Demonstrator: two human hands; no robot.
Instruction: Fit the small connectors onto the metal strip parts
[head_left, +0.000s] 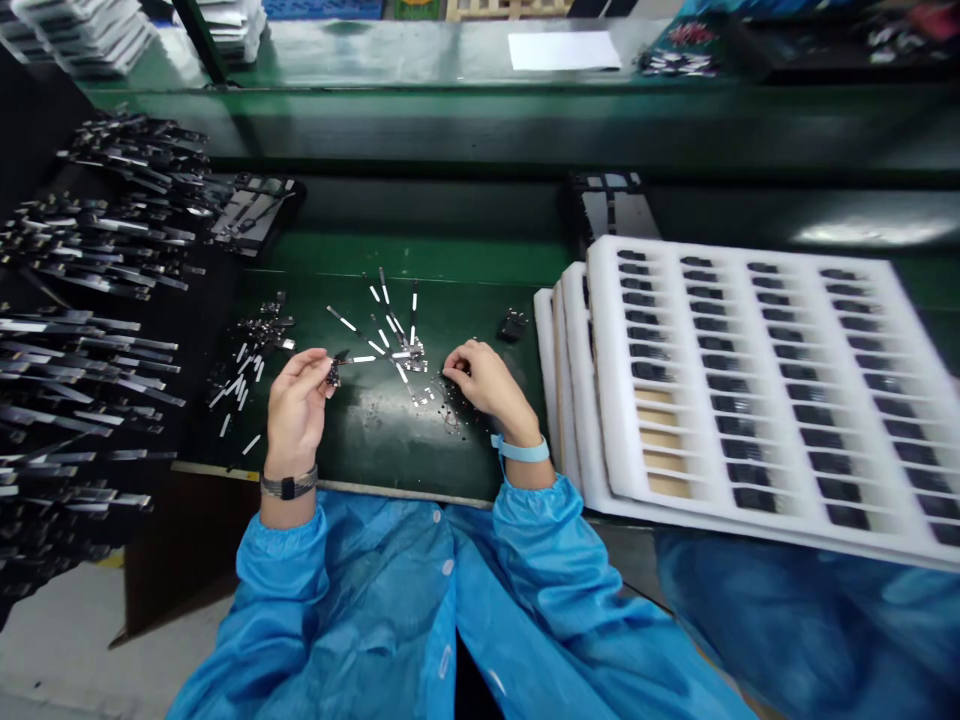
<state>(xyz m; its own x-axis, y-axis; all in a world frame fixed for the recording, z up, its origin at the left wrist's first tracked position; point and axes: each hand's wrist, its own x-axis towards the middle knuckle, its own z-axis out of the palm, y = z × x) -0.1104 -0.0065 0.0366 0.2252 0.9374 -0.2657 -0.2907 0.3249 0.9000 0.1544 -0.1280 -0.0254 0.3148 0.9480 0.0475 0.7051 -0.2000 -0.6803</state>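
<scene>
Between the thumb and fingers of my left hand (298,400) is a small black part (334,372), held above the green work surface (352,430). My right hand (486,380) has its fingertips pinched together over a scatter of tiny dark pieces (454,408); whatever they hold is too small to make out. Several thin strips with white sections (405,352) lie fanned out between my hands. Left of my left hand lie more small metal parts (264,328) and short white strips (241,380). A small black block (513,325) rests beyond my right hand.
White foam trays (622,440) holding rows of black parts are stacked at the right. Dense bundles of strips (90,350) line the left side. Two dark devices (259,212) (611,210) lie toward the back, below a raised shelf (420,60).
</scene>
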